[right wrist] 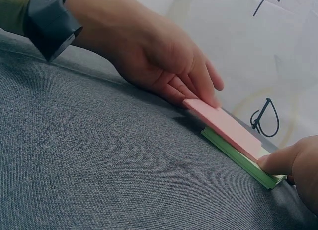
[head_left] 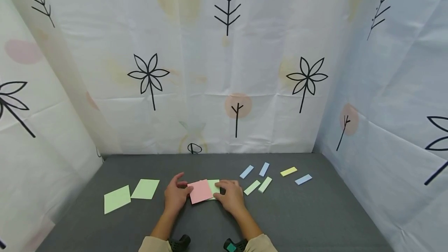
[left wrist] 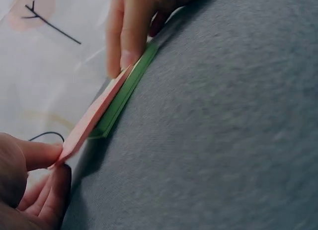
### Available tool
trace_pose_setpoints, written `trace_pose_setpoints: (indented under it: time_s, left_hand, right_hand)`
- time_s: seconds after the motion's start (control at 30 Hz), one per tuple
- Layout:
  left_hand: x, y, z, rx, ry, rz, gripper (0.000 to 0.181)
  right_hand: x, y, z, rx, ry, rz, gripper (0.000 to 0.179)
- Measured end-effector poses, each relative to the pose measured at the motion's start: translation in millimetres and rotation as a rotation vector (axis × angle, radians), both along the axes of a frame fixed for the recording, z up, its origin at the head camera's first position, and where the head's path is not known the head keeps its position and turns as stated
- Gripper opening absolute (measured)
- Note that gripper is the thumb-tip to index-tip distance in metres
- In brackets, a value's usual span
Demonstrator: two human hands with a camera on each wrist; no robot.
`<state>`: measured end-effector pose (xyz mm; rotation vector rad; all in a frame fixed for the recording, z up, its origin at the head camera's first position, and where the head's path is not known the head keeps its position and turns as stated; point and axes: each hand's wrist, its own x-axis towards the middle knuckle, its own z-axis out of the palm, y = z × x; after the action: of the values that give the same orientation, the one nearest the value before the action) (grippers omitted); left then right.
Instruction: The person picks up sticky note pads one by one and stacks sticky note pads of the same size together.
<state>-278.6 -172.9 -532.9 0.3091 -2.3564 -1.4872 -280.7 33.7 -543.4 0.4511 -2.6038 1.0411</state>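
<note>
My left hand (head_left: 176,195) pinches a pink sticky note pad (head_left: 200,191) by its left edge, thumb on top. The pink pad lies tilted partly over a light green sticky note pad (head_left: 214,187), whose darker green side (right wrist: 233,153) shows in the right wrist view. My right hand (head_left: 231,196) holds the green pad at its right end, fingers at the far corner and thumb at the near side. In the right wrist view the right thumb (right wrist: 280,163) is at the pink pad's near corner.
Two light green square sheets (head_left: 117,199) (head_left: 145,189) lie on the grey table (head_left: 297,221) at left. To the right are small strip pads: blue (head_left: 246,172), green (head_left: 252,187) and yellow (head_left: 288,171). Patterned curtains (head_left: 210,69) enclose the table's back and sides.
</note>
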Motion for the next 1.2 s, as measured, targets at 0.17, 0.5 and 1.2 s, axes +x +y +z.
trace_pose_setpoints:
  time_s: [0.17,0.5,1.2]
  left_hand:
    - [5.2,6.5,-0.3,-0.061,0.001,0.004,0.082]
    - [13.9,16.5,-2.2,-0.065,0.001,-0.040,0.091]
    - [13.2,35.3,-1.6,-0.115,0.059,-0.039,0.082]
  right_hand:
    - [0.2,-0.2,-1.1,0.011,-0.002,-0.003,0.034]
    - [-0.3,1.1,-2.6,-0.003,0.007,-0.009,0.033]
    - [-3.3,1.3,-1.6,-0.170,-0.054,-0.062,0.031]
